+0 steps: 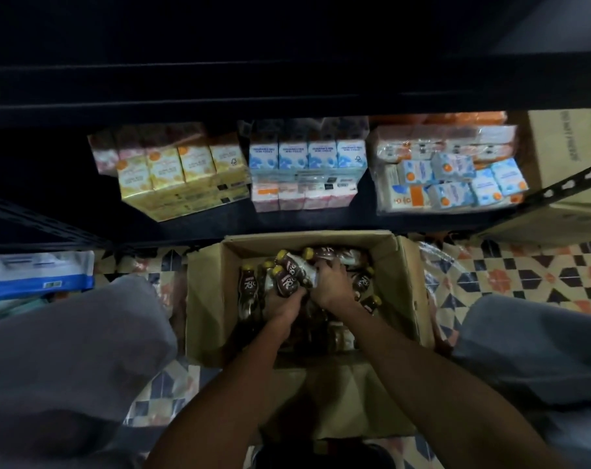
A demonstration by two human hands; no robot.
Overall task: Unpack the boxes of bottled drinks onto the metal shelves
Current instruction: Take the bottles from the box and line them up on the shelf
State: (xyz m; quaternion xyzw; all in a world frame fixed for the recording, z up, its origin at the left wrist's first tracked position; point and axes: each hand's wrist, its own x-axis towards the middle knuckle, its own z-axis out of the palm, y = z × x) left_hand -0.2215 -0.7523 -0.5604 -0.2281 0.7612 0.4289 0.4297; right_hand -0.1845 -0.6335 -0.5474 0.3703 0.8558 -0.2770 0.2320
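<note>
Fingers of L hand curled round a brown bottle; R hand grips another bottle just beside, inside box. Pick-up step; nxt: lift both to shelf ahead.

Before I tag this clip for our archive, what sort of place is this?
Probably a shop stockroom: dark metal shelves holding shrink-wrapped carton multipacks, and an open cardboard box of bottled drinks on a patterned tiled floor.

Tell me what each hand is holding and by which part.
The left hand grips a brown bottle by its bottom end; the right hand grips a second bottle around its lower body.
</note>
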